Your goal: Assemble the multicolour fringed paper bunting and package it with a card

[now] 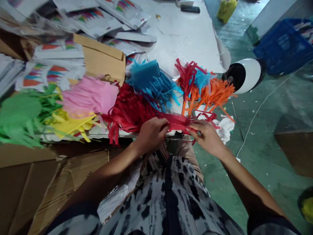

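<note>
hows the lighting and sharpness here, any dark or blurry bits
Head view: the white tabletop is brightly lit, while the cardboard at lower left sits in shadow; also head view: printed packets at upper left look soft, but the left hand, right hand and red strips are readable.

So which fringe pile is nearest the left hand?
The large red pile, right beside the left hand; the pink pile, blue pile and others lie farther off.
</note>
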Demonstrator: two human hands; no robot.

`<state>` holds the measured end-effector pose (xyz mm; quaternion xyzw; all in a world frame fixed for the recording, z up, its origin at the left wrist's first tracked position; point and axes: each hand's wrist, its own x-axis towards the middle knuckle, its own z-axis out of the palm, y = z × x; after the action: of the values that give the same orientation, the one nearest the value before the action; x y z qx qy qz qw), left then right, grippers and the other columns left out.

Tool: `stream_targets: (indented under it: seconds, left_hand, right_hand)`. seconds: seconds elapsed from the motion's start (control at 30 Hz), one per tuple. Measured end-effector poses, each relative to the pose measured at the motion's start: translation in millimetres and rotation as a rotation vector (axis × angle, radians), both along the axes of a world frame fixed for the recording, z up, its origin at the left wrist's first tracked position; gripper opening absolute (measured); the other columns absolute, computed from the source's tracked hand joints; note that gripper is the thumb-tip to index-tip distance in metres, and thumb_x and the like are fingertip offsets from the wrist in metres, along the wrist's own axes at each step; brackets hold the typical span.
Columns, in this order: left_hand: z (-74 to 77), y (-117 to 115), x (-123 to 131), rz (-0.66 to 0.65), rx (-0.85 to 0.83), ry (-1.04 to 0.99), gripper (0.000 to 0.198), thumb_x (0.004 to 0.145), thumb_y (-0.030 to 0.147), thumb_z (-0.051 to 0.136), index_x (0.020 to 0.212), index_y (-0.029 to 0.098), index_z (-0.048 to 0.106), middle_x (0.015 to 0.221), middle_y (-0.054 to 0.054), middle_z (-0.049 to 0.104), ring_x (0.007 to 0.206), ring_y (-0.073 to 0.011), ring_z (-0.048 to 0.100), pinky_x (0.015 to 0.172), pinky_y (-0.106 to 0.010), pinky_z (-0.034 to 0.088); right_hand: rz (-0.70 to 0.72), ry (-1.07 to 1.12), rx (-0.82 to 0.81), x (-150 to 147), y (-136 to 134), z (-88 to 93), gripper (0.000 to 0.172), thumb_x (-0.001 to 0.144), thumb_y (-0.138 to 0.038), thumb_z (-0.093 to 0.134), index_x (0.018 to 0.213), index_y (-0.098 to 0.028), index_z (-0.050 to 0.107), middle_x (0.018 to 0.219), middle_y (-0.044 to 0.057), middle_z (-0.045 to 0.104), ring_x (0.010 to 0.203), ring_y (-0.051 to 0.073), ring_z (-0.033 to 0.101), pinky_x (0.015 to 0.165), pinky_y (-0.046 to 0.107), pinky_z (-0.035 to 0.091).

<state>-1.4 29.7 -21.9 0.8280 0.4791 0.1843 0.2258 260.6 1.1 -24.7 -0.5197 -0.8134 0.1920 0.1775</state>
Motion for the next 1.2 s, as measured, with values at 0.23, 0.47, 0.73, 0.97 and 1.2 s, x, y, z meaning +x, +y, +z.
stream_targets:
  seconds: [0.23,0.47,0.73,0.97,1.2]
  left_hand:
    - [13.9,9,12,-0.184,0.081,0.17,0.016,0.102,0.029,0.058,0.1,0.018,0.07,0.089,-0.006,0.073,0.087,-0.0224,0.065,0.074,-0.033,0.045]
    - [7.9,-7,1,-0.071,0.212,0.351,0.012,0.089,0.012,0.064,0.098,0.02,0.068,0.101,-0.011,0.071,0.093,-0.0284,0.061,0.076,-0.043,0.047]
    - [56.6,-7,-82,0.248,0.343,0.33,0.04,0.084,0.019,0.063,0.124,0.023,0.069,0.125,-0.012,0.065,0.118,-0.0384,0.058,0.098,-0.059,0.05]
    - [36.6,-29,-13,-0.233,0.206,-0.004,0.067,0.091,0.026,0.068,0.154,0.019,0.047,0.148,-0.014,0.06,0.142,-0.0331,0.05,0.127,-0.059,0.035]
    - [-26.3,-8,9,-0.175,0.215,-0.088,0.024,0.095,0.01,0.062,0.115,0.016,0.072,0.114,-0.01,0.076,0.107,-0.0237,0.066,0.094,-0.039,0.058]
  right_hand:
    - [-0.067,-0.058,0.126,5,4,4.8,0.019,0.097,-0.022,0.06,0.104,-0.025,0.077,0.102,0.006,0.081,0.099,0.028,0.07,0.085,0.045,0.048]
    - [0.101,-0.122,0.235,26,-6,23.5,0.021,0.1,-0.022,0.058,0.114,-0.027,0.074,0.109,0.006,0.081,0.109,0.029,0.07,0.087,0.045,0.045]
    - [0.088,-0.024,0.25,24,-7,11.2,0.022,0.099,-0.021,0.06,0.116,-0.023,0.072,0.112,0.007,0.08,0.108,0.028,0.071,0.089,0.043,0.05]
    - [0.109,0.043,0.189,18,-8,1.2,0.022,0.097,-0.018,0.06,0.115,-0.023,0.072,0.113,0.005,0.08,0.106,0.025,0.071,0.091,0.043,0.051]
    - [0.074,-0.01,0.057,21,-3,0.8,0.023,0.097,-0.015,0.057,0.113,-0.023,0.071,0.114,0.006,0.08,0.104,0.026,0.07,0.089,0.042,0.05]
